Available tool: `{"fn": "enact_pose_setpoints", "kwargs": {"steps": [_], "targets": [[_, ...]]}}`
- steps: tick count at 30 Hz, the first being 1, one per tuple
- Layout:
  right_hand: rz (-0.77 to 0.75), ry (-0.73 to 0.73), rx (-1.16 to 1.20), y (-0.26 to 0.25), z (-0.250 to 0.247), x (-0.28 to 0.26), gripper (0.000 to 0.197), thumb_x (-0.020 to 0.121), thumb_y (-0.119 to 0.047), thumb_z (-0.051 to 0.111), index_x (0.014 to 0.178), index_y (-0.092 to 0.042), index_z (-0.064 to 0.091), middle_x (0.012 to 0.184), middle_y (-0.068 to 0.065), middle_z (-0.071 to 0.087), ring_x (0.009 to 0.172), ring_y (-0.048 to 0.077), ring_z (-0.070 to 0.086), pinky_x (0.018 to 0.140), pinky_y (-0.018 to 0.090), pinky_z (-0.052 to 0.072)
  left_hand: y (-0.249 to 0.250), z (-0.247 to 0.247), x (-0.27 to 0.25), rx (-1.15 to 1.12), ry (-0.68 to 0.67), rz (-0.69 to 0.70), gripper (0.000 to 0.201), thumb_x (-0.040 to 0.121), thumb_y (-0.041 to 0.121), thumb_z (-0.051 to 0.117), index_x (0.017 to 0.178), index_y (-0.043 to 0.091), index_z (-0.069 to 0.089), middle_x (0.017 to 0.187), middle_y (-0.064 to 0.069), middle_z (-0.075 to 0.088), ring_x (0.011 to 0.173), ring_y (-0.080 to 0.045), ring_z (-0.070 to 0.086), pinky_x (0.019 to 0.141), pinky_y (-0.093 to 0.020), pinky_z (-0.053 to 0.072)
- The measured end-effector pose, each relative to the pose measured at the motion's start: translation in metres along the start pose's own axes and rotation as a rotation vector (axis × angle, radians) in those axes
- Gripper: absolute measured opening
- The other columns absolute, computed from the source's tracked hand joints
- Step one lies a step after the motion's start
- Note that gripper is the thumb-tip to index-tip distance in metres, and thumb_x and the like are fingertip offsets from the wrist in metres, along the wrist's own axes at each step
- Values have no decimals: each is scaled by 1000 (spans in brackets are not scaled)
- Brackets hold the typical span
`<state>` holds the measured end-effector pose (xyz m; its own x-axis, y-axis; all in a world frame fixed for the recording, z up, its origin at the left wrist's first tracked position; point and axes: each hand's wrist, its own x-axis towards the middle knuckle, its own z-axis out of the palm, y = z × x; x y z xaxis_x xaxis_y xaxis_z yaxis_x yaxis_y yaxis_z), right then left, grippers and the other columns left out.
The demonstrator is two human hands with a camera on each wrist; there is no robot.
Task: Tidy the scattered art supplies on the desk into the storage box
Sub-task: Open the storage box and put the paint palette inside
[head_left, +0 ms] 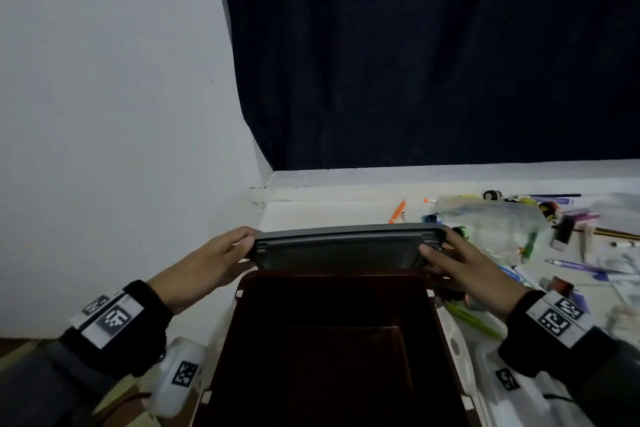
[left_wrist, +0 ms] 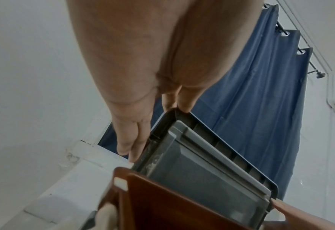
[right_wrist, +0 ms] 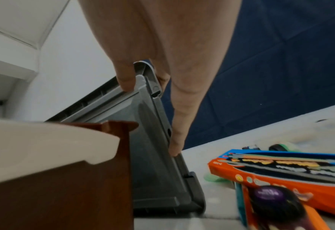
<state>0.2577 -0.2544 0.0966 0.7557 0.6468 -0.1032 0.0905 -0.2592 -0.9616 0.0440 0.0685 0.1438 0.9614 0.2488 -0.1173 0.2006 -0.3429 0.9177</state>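
Note:
A dark brown storage box point(head_left: 332, 340) stands open and empty-looking at the near edge of the desk. Behind it a grey lid point(head_left: 346, 250) stands tilted on its far edge. My left hand point(head_left: 221, 256) grips the lid's left corner point(left_wrist: 174, 115), thumb on the inner face. My right hand point(head_left: 450, 263) grips the right corner point(right_wrist: 145, 74), thumb inside and fingers along the lid's outer edge. Art supplies lie scattered to the right: an orange marker point(head_left: 397, 211), purple pens point(head_left: 575, 266), a pencil point(head_left: 616, 234).
A clear plastic bag point(head_left: 491, 222) of supplies lies right of the lid. An orange and blue box of colours point(right_wrist: 280, 169) sits close to the storage box. A white wall point(head_left: 104, 114) stands at left, a dark blue curtain point(head_left: 433, 62) behind the desk.

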Motion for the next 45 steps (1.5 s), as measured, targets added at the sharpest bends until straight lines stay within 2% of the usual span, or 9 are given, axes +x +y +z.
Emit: {"fn": "enact_pose_setpoints", "kwargs": {"steps": [5,11,14,17,21,27,32,37,45], "targets": [[23,53,-31,-1,9,-15,35,85,-38,63,119,-30,63,89,-9,72,88,8,68,90,42,53,-7,-7,-7,69,-130,-6,36,104,40,40,127,20,59,126,-5,62,124,-15,55,110,-36,36],[38,35,-34,-10,14,-23,36,87,-35,62,122,-26,62,109,22,66,95,45,61,92,56,47,-4,0,-3,213,-89,32,24,105,28,43,118,23,63,113,-5,64,112,-23,57,97,-39,42],[41,-1,-62,-11,8,-26,29,94,-28,58,122,-30,59,93,0,70,87,21,65,91,44,51,-2,5,-4,349,-90,85,28,101,39,46,126,34,58,106,6,61,96,-15,57,90,-43,48],[31,-55,-125,-14,1,-33,28,95,-31,57,114,-49,49,110,-29,57,97,-15,57,83,8,48,10,11,-10,468,-48,103,43,92,56,46,136,52,45,134,27,49,122,6,47,109,-35,41],[-57,-106,-111,-12,-19,-46,58,91,-36,59,143,-41,35,138,-29,42,123,-18,40,98,10,41,42,35,-23,606,-31,157,55,84,67,40,138,65,30,154,32,22,147,9,7,125,-38,10],[-188,-102,-212,-9,-73,-79,55,90,-37,63,140,-42,41,137,-18,54,125,2,52,106,35,45,105,110,-38,563,19,258,51,86,60,49,135,65,35,138,44,40,131,18,35,108,-27,39],[-233,-84,-276,14,-148,-112,51,88,-43,60,135,-51,41,136,-20,52,122,-9,50,100,25,48,144,202,-36,497,62,319,53,86,54,53,136,61,39,137,39,47,128,15,44,102,-22,42],[-195,-14,-291,55,-221,-142,50,83,-49,60,131,-48,46,128,-12,61,118,0,56,101,39,48,162,290,-22,353,66,323,49,87,47,56,133,59,44,123,26,62,118,4,57,99,-25,44],[-66,-30,-570,104,-303,-160,46,91,-42,60,131,-50,39,119,-16,60,110,4,58,91,27,49,167,375,27,294,-42,251,49,92,49,54,138,57,39,140,36,44,123,10,50,108,-31,43]]}}
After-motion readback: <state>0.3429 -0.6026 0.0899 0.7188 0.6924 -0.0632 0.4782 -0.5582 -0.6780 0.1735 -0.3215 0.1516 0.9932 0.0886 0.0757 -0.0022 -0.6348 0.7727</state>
